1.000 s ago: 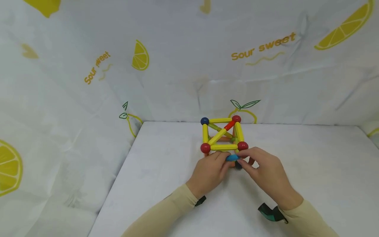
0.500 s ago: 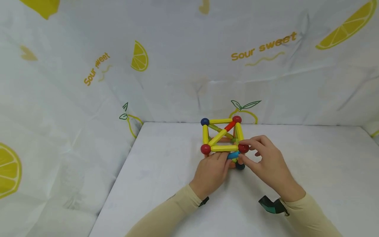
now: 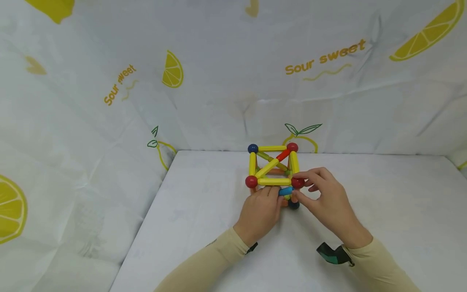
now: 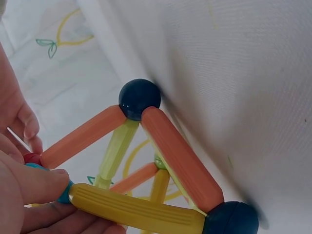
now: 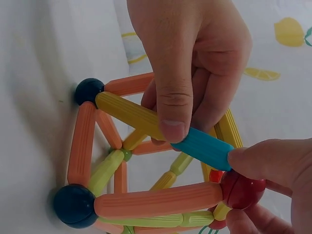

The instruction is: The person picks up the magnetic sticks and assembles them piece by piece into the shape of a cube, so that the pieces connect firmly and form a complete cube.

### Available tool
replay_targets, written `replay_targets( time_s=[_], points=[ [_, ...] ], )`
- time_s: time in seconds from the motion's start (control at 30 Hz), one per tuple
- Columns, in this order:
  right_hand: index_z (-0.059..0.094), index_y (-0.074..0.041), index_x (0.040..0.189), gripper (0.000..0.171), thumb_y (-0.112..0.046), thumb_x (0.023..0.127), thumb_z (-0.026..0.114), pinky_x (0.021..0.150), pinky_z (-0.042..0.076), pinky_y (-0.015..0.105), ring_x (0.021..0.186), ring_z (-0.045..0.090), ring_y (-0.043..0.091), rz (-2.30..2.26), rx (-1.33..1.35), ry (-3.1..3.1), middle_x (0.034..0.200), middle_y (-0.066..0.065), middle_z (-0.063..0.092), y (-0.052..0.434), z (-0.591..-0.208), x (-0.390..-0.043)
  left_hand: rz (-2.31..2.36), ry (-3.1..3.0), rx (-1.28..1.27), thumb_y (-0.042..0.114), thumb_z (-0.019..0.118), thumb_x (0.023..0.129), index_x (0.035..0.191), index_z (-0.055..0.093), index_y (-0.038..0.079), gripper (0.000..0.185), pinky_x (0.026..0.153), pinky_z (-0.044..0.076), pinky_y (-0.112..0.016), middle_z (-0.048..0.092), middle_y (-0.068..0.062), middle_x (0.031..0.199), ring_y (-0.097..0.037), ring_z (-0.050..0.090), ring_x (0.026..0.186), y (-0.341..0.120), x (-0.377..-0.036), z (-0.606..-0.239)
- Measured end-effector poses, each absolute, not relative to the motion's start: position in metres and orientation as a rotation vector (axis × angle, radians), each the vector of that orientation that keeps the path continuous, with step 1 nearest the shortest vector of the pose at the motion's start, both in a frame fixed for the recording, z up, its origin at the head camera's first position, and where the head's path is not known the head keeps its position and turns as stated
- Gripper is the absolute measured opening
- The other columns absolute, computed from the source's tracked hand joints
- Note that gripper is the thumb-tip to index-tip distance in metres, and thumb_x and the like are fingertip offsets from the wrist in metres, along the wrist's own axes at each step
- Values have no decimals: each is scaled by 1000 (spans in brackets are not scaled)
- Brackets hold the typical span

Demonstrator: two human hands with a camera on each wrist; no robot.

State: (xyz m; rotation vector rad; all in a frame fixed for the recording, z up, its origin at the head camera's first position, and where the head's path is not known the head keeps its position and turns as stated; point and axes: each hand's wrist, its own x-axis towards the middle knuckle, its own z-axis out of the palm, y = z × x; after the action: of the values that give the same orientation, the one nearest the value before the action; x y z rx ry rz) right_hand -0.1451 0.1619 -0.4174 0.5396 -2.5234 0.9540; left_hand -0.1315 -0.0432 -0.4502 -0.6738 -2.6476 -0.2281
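Fitting step: left hand (image 3: 260, 211) pinches blue rod (image 5: 204, 147), right hand (image 3: 326, 207) pinches red ball (image 5: 242, 187) on frame (image 3: 273, 169); next needs seating rod's end against ball.

The right hand (image 3: 324, 198) has risen from the blue rod (image 3: 285, 191) to the red ball (image 3: 297, 182) — fingertips now pinching it.

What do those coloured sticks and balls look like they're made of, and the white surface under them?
The sticks, such as the blue stick, look like moulded plastic with a satin finish; the yellow stick shows fine lengthwise ribs. The balls, like the red ball, look glossy and hard, with bright highlights, probably plastic too. The white surface looks like matte woven cloth, judging by its fine weave up close.
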Motion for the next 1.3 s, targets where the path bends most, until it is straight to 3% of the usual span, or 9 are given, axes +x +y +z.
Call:
replay_targets(
  time_s=[0.1,0.33,0.47,0.9,1.17,1.3],
  points=[
    [77,-18,124,46,-12,83,95,77,61,26,94,68,17,951,535,-2515,115,3,65,161,-419,-144,-207,-2636,-665,35,78,101,120,69,9,33,83,63,-19,77,1,100,-9,71,84,-43,-132,-451],
    [76,-17,125,49,-10,81,96,80,52,8,94,69,19,958,505,-2502,114,5,64,165,-417,-139,-109,-2563,-717,35,80,99,116,73,8,33,83,62,-18,77,1,97,-8,72,83,-37,-136,-454],
    [75,-15,124,48,-8,81,96,80,49,5,94,69,19,957,516,-2493,112,4,63,164,-419,-140,-103,-2563,-696,35,80,99,116,73,8,32,84,63,-19,77,1,96,-9,73,83,-37,-136,-454],
    [76,-14,125,51,-3,79,95,81,52,9,94,70,21,930,532,-2475,114,6,63,158,-421,-144,-188,-2602,-652,33,80,100,122,71,9,34,87,64,-23,79,0,103,-11,75,90,-45,-143,-453],
    [76,-15,127,55,5,79,93,78,63,27,94,70,23,929,568,-2471,116,8,64,153,-423,-145,-210,-2586,-628,29,85,96,121,72,8,36,86,65,-24,81,-1,104,-11,78,92,-53,-146,-456],
    [75,-15,127,54,7,80,91,79,61,22,94,71,23,933,573,-2461,116,7,64,152,-424,-146,-225,-2584,-621,30,86,95,122,72,9,37,86,64,-24,80,-1,105,-11,78,92,-56,-147,-458]
  ],
)
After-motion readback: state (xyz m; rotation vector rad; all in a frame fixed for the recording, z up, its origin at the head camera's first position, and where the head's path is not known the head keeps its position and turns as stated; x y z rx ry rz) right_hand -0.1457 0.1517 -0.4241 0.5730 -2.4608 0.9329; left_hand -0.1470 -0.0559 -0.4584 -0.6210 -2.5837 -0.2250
